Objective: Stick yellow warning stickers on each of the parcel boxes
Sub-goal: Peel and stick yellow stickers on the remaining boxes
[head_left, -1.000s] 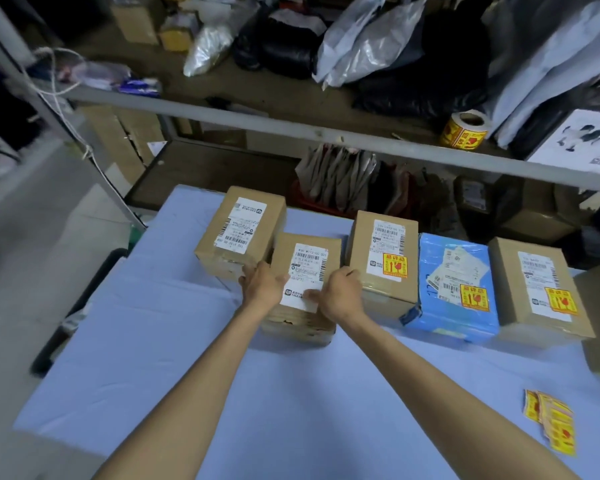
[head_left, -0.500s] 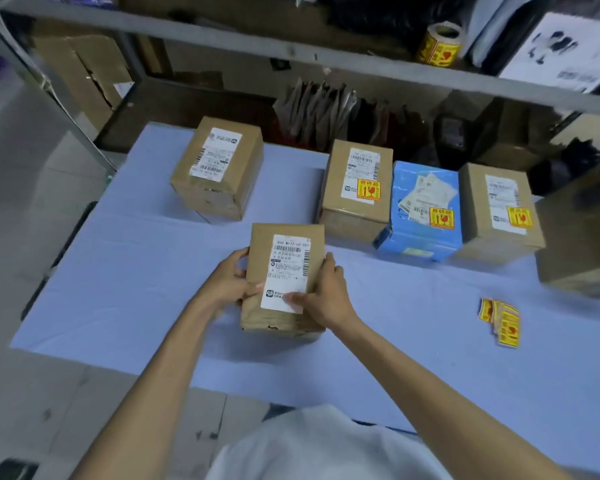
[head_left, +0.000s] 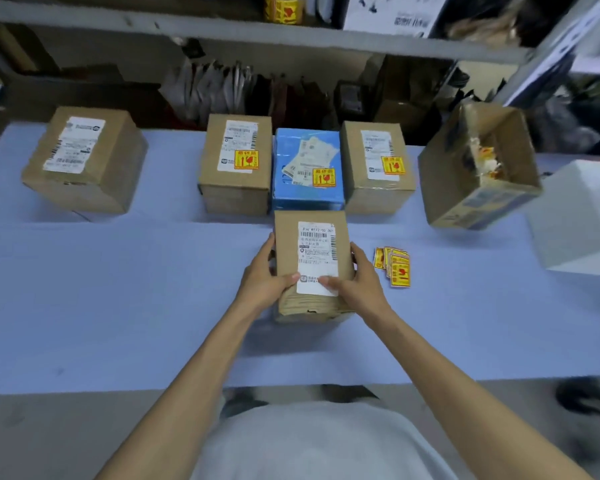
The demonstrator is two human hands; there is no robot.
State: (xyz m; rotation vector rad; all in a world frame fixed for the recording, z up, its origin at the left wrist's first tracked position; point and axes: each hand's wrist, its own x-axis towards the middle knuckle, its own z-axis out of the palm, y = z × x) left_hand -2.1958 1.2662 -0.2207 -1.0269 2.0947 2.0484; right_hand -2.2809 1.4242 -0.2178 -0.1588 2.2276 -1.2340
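A small brown parcel box (head_left: pixel 312 244) with a white shipping label and no yellow sticker sits on the blue table (head_left: pixel 118 292). My left hand (head_left: pixel 265 278) grips its left side and my right hand (head_left: pixel 357 282) grips its right side, both thumbs on the label. A pile of loose yellow warning stickers (head_left: pixel 395 266) lies just right of it. Behind stand a brown box (head_left: pixel 236 161), a blue box (head_left: pixel 307 168) and another brown box (head_left: pixel 376 164), each bearing a yellow sticker. At the far left stands a larger brown box (head_left: pixel 84 157) with a label only.
An open cardboard carton (head_left: pixel 478 168) with scraps inside sits at the right, next to a white box (head_left: pixel 579 216). A metal shelf (head_left: pixel 222 27) runs behind the table with a yellow sticker roll (head_left: pixel 284 8) on it. The table's front edge is near my body.
Both hands have pulled the small brown box out of the row and to the right, so it now sits in front of the blue box beside the sticker pile.
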